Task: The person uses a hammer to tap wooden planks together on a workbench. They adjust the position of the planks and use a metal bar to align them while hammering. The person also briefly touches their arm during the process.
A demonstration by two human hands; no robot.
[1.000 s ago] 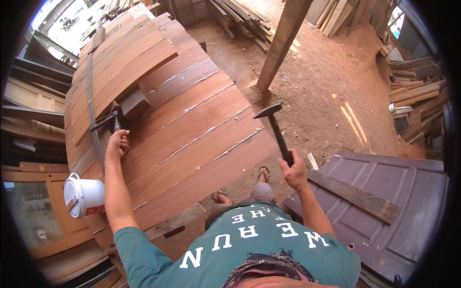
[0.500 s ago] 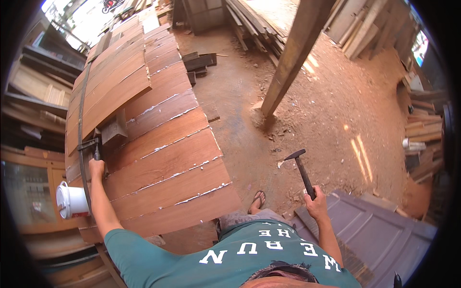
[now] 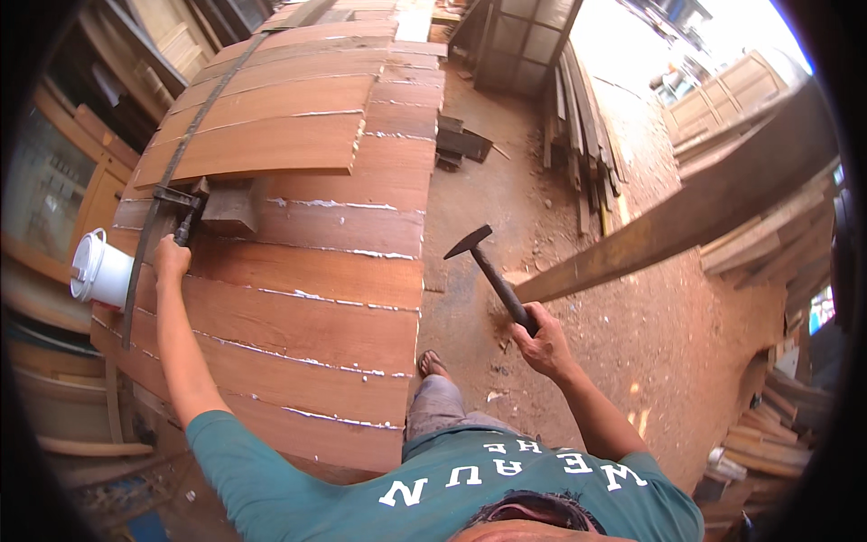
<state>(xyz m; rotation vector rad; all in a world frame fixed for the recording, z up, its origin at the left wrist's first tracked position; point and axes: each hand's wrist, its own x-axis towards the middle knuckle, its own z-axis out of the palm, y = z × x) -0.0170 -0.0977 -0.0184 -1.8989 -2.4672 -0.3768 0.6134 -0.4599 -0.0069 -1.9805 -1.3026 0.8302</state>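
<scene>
My left hand (image 3: 170, 259) grips the handle of a metal bar clamp (image 3: 177, 206) that runs along the left edge of a panel of glued brown wooden boards (image 3: 307, 271). White glue lines show between the boards. A small wood block (image 3: 230, 206) sits against the clamp's jaw. My right hand (image 3: 540, 343) is out to the right over the dirt floor. It holds a dark hammer (image 3: 492, 275) by the handle, head raised and pointing up-left, away from the panel.
A white plastic bucket (image 3: 101, 269) stands at the panel's left edge near my left hand. A long timber beam (image 3: 686, 221) slants across the right. Stacked planks (image 3: 578, 117) lie on the dirt floor beyond. Wooden scraps (image 3: 768, 434) pile at the right edge.
The view has swung right and the panel now sits at the left. My right hand with the hammer has stayed raised beside the panel. My left hand keeps its grip on the clamp.
</scene>
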